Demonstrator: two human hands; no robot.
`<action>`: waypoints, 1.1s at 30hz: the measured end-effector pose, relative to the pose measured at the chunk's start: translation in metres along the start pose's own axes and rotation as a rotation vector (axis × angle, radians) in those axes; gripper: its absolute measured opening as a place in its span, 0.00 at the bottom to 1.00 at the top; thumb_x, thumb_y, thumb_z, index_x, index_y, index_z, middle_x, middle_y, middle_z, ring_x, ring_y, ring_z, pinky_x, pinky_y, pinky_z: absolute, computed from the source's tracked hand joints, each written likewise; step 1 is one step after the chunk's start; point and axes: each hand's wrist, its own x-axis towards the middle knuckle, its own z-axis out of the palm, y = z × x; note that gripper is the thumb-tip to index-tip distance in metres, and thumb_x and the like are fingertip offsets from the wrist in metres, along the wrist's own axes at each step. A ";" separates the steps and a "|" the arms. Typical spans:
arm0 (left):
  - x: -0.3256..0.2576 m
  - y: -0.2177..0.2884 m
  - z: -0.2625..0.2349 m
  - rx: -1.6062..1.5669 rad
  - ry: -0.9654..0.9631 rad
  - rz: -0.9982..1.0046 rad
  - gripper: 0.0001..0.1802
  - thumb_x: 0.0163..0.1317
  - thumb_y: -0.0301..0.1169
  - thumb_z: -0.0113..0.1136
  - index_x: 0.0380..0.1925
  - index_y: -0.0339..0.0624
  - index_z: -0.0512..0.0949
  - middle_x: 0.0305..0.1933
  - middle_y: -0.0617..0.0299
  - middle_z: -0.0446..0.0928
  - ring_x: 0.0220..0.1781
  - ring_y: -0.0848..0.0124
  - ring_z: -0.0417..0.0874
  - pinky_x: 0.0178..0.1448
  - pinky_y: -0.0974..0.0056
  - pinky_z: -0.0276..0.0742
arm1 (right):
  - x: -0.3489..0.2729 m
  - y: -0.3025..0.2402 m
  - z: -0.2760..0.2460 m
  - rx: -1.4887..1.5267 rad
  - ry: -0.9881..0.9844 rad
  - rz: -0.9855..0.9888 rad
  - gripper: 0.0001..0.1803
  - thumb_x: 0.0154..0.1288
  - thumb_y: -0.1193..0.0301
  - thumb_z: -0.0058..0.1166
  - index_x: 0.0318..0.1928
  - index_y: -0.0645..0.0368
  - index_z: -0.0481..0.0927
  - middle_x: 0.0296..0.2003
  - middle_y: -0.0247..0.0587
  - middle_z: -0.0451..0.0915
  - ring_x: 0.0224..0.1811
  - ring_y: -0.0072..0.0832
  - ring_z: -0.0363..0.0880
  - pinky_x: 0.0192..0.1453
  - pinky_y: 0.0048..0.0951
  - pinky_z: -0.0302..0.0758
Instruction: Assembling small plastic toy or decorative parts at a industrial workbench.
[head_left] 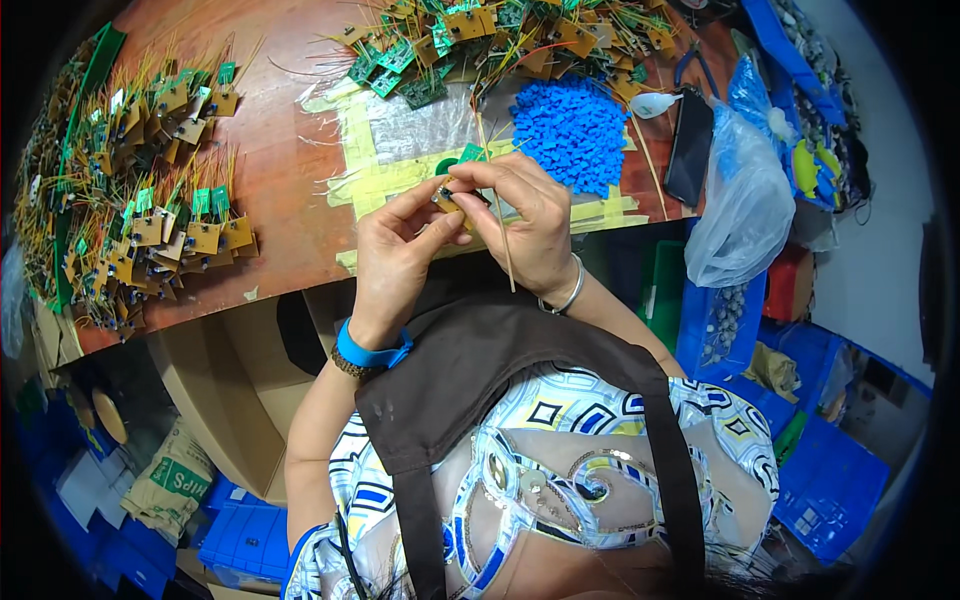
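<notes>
Near the table's front edge, my left hand (395, 245) is closed, its thumb and fingertips pinching a small circuit board (444, 197) with dark parts on it. My right hand (530, 215) meets it from the other side, fingertips closed at the same board. A thin wooden stick (507, 252) runs through the right hand, its far end reaching over the table and its near end sticking out below the palm. Fingers hide much of the board. Just beyond them lies a green piece (472, 154). A heap of small blue plastic pieces (570, 135) lies beyond my right hand.
Wired circuit boards lie in a heap (460, 40) at the back and in rows (150, 240) at the left. Yellow tape (358, 140) borders a clear sheet. At the right are a dark phone (689, 150), pliers (697, 68) and a plastic bag (740, 210). An open carton (215, 390) stands below the table.
</notes>
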 end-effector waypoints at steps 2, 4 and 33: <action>-0.001 0.000 -0.001 0.008 -0.013 0.011 0.21 0.62 0.20 0.61 0.56 0.30 0.75 0.36 0.60 0.81 0.35 0.74 0.82 0.46 0.70 0.80 | 0.000 -0.002 0.001 0.013 0.007 0.006 0.14 0.49 0.81 0.65 0.40 0.61 0.83 0.30 0.38 0.83 0.34 0.36 0.81 0.39 0.34 0.75; -0.002 0.000 -0.004 0.018 -0.002 0.012 0.21 0.63 0.21 0.60 0.56 0.30 0.75 0.38 0.58 0.82 0.36 0.74 0.83 0.46 0.70 0.81 | 0.001 -0.005 0.002 -0.005 -0.006 0.007 0.16 0.48 0.84 0.66 0.40 0.61 0.84 0.31 0.39 0.84 0.35 0.33 0.82 0.39 0.29 0.77; -0.075 0.139 -0.336 1.644 1.403 0.510 0.18 0.68 0.37 0.57 0.44 0.29 0.82 0.35 0.51 0.80 0.41 0.65 0.79 0.46 0.61 0.74 | 0.002 -0.016 -0.004 0.057 0.014 -0.027 0.16 0.53 0.85 0.61 0.44 0.63 0.82 0.34 0.44 0.83 0.32 0.32 0.79 0.35 0.26 0.73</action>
